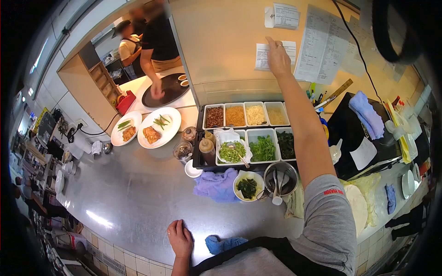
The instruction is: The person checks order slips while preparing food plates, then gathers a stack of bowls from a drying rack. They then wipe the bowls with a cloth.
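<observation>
My right hand (278, 58) is raised to the wall panel and touches a printed slip (263, 57), partly covering it; whether its fingertips grip the paper is hidden. Another slip (286, 16) hangs just above. Low in the view, my left hand (180, 239) rests on the steel counter (115, 184) with its fingers slightly spread and nothing in them. A blue cloth (224, 244) lies to its right.
White trays of toppings and greens (262, 148) stand under the panel. Two plates of food (159, 120) sit at the back left. Beyond the opening, a person's hand (157, 88) is over a dark oval tray (172, 96). A bowl (248, 186) and metal pot (287, 177) stand in front.
</observation>
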`<act>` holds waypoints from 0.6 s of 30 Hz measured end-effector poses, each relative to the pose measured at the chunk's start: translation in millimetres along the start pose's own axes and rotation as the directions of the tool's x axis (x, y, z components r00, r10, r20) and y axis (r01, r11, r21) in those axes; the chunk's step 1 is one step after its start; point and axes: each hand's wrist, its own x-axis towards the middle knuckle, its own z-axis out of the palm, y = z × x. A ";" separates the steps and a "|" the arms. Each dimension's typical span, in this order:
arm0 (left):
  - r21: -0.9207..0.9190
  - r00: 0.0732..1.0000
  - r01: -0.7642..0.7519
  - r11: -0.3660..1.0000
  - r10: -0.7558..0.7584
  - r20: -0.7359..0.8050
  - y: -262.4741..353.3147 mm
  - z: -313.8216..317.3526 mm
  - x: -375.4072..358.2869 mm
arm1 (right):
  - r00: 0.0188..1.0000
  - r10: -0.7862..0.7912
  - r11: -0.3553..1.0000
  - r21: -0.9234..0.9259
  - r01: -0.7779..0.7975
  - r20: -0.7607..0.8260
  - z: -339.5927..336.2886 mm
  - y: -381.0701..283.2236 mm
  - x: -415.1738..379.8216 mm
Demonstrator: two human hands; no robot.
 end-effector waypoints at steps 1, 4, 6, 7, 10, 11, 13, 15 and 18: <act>-0.003 1.000 -0.002 1.000 0.002 -0.005 0.2 -0.7 0.0 | 0.999 0.011 0.999 0.051 -0.009 -0.040 -4.9 -6.9 -2.2; -0.008 0.999 -0.025 1.000 0.025 -0.035 0.2 -0.9 -1.1 | 0.998 -0.002 0.964 0.264 0.020 -0.069 -38.4 -53.6 -36.5; -0.006 0.998 -0.042 0.999 0.042 -0.050 -1.6 -0.5 -3.9 | 0.984 -0.051 0.898 0.439 -0.031 0.173 -86.0 -107.6 -82.3; -0.004 0.997 -0.051 0.999 0.050 -0.058 -2.9 0.6 -3.9 | 0.915 -0.062 0.894 0.429 -0.127 0.399 -110.3 -130.2 -115.8; 0.006 0.995 -0.067 0.998 0.067 -0.074 -2.8 -1.7 -7.1 | 0.834 -0.544 0.575 0.763 0.295 0.087 -200.6 -184.7 -228.8; -0.003 0.995 -0.070 0.998 0.070 -0.074 -3.5 -0.8 -8.0 | 0.803 -0.596 0.525 0.760 0.383 0.007 -230.1 -196.6 -267.0; -0.015 0.994 -0.083 0.996 0.082 -0.075 -7.7 0.6 -11.2 | 0.680 -0.679 0.532 0.823 0.197 0.277 -297.0 -205.6 -316.8; 0.008 0.991 -0.097 0.995 0.097 -0.089 -11.5 3.6 -13.8 | 0.667 -0.641 0.574 0.814 0.087 0.380 -328.3 -197.9 -367.9; 0.030 0.989 -0.108 0.994 0.110 -0.103 -17.5 7.5 -16.6 | 0.671 -0.462 0.804 0.593 0.041 0.580 -364.6 -152.0 -429.4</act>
